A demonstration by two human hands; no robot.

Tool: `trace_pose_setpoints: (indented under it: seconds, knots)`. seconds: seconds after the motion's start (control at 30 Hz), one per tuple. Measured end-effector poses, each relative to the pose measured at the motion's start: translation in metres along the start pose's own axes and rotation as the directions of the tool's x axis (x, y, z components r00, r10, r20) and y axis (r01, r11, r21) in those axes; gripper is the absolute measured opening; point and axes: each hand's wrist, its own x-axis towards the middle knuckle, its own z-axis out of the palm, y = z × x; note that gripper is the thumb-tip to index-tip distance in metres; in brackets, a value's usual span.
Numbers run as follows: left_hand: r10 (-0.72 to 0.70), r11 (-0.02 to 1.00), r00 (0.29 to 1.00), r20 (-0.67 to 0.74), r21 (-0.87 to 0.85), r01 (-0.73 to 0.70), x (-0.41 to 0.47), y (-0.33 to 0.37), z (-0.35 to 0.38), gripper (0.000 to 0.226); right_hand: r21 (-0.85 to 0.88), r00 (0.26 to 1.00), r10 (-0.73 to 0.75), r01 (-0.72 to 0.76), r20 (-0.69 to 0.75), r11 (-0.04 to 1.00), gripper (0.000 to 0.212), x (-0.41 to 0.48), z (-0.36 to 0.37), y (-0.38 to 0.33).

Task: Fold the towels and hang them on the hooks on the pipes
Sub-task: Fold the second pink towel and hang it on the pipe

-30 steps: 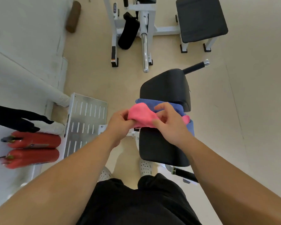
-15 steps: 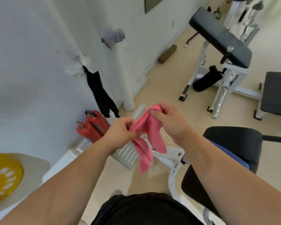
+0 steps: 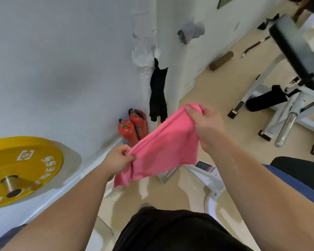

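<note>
A pink towel [image 3: 163, 151] is stretched between my two hands in front of my chest. My left hand [image 3: 119, 159] pinches its lower left corner, and my right hand [image 3: 204, 124] grips its upper right corner, so the cloth hangs slanted. Ahead, a white pipe [image 3: 168, 51] runs down the wall corner. A black towel [image 3: 158, 91] hangs on it, with a white towel [image 3: 143, 53] above it to the left and a grey towel [image 3: 191, 31] higher to the right. A blue towel [image 3: 286, 180] lies on the black bench seat at the right edge.
Two red fire extinguishers [image 3: 132, 129] stand at the foot of the wall. A yellow weight plate [image 3: 22, 167] on a bar juts in at the left. A white weight machine with a black pad [image 3: 297, 57] fills the right, and a brown roller [image 3: 221, 60] lies by the far wall.
The view has swung from the bench up toward the wall and pipe. My hands lifted the pink towel off the blue one and pulled apart, spreading it out.
</note>
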Motion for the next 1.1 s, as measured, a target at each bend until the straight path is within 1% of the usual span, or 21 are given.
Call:
trace_pose_setpoints:
  seconds: [0.03, 0.07, 0.13, 0.2, 0.23, 0.27, 0.3, 0.33, 0.37, 0.4, 0.43, 0.47, 0.53, 0.67, 0.73, 0.8, 0.87, 0.93, 1.0, 1.07, 1.1]
  knots:
    - [0.004, 1.0, 0.999, -0.051, -0.024, -0.006, 0.0, -0.006, -0.01, 0.009, -0.022, 1.0, -0.008, 0.007, -0.009, 1.0, 0.006, -0.001, 0.008, -0.003]
    - [0.021, 0.998, 0.994, -0.107, -0.06, -0.027, -0.002, -0.007, -0.019, 0.007, -0.052, 1.0, -0.016, 0.016, -0.01, 0.999, 0.007, -0.003, 0.015, -0.006]
    - [0.083, 0.986, 0.972, -0.221, -0.12, -0.111, -0.005, -0.003, -0.032, 0.015, -0.124, 0.999, -0.043, 0.045, 0.016, 0.991, 0.017, -0.01, 0.029, -0.01]
    - [0.147, 0.968, 0.946, -0.289, -0.156, -0.199, -0.009, 0.014, -0.045, 0.015, -0.248, 0.994, -0.073, 0.091, 0.08, 0.964, 0.026, -0.017, 0.046, -0.01]
    - [0.176, 0.961, 0.941, -0.289, -0.157, -0.228, -0.011, 0.024, -0.051, 0.016, -0.292, 0.989, -0.077, 0.111, 0.124, 0.95, 0.024, -0.021, 0.057, -0.01]
    - [0.214, 0.958, 0.942, -0.26, -0.132, -0.254, -0.013, 0.034, -0.057, 0.017, -0.311, 0.981, -0.07, 0.125, 0.18, 0.942, 0.017, -0.024, 0.067, -0.008]
    - [0.267, 0.952, 0.939, -0.217, -0.09, -0.291, -0.016, 0.043, -0.062, 0.017, -0.322, 0.969, -0.053, 0.132, 0.243, 0.938, 0.02, -0.029, 0.078, -0.009]
    - [0.329, 0.94, 0.928, -0.174, -0.039, -0.34, -0.019, 0.051, -0.065, 0.017, -0.333, 0.945, -0.039, 0.153, 0.325, 0.931, 0.033, -0.032, 0.087, -0.009]
    - [0.386, 0.921, 0.912, -0.14, 0.003, -0.39, -0.021, 0.058, -0.066, 0.017, -0.341, 0.903, -0.042, 0.204, 0.429, 0.918, 0.041, -0.036, 0.096, -0.01]
    - [0.426, 0.904, 0.897, -0.121, 0.035, -0.425, -0.024, 0.063, -0.065, 0.016, -0.367, 0.85, -0.058, 0.286, 0.524, 0.885, 0.04, -0.037, 0.103, -0.01]
    - [0.45, 0.893, 0.885, -0.118, 0.057, -0.446, -0.027, 0.067, -0.065, 0.017, -0.385, 0.799, -0.074, 0.367, 0.597, 0.847, 0.031, -0.038, 0.109, -0.012]
    - [0.461, 0.888, 0.878, -0.128, 0.066, -0.456, -0.029, 0.069, -0.064, 0.016, -0.407, 0.771, -0.085, 0.423, 0.631, 0.81, 0.02, -0.036, 0.113, -0.013]
    - [0.443, 0.896, 0.883, -0.156, 0.037, -0.443, -0.028, 0.066, -0.064, 0.01, -0.418, 0.775, -0.101, 0.44, 0.624, 0.795, 0.006, -0.027, 0.116, -0.012]
    - [0.333, 0.943, 0.926, -0.175, 0.066, -0.327, -0.016, 0.043, -0.066, 0.011, -0.424, 0.8, -0.221, 0.504, 0.558, 0.752, 0.012, -0.001, 0.115, -0.004]
    - [0.262, 0.965, 0.948, -0.18, 0.069, -0.254, -0.012, 0.034, -0.063, 0.012, -0.431, 0.831, -0.244, 0.483, 0.5, 0.762, 0.011, 0.013, 0.112, -0.001]
    - [0.182, 0.982, 0.966, -0.182, -0.009, -0.187, -0.009, 0.029, -0.058, 0.022, -0.428, 0.863, -0.244, 0.443, 0.443, 0.788, 0.011, 0.032, 0.107, -0.001]
    - [0.109, 0.989, 0.973, -0.203, -0.079, -0.127, -0.007, 0.027, -0.049, 0.025, -0.424, 0.878, -0.27, 0.436, 0.396, 0.794, 0.011, 0.053, 0.1, -0.004]
    - [0.035, 0.989, 0.971, -0.235, -0.129, -0.067, -0.003, 0.03, -0.037, 0.024, -0.413, 0.884, -0.291, 0.435, 0.366, 0.8, 0.01, 0.078, 0.09, -0.006]
    - [-0.019, 0.977, 0.954, -0.3, -0.207, -0.046, 0.002, 0.038, -0.022, 0.025, -0.413, 0.887, -0.268, 0.419, 0.377, 0.809, 0.007, 0.099, 0.079, -0.005]
    - [-0.073, 0.953, 0.91, -0.408, -0.297, -0.056, 0.008, 0.052, -0.009, 0.022, -0.425, 0.886, -0.198, 0.385, 0.42, 0.82, 0.006, 0.118, 0.068, -0.002]
    - [-0.084, 0.947, 0.885, -0.457, -0.312, -0.071, 0.011, 0.061, -0.004, 0.019, -0.435, 0.878, -0.148, 0.364, 0.455, 0.823, 0.015, 0.124, 0.063, -0.001]
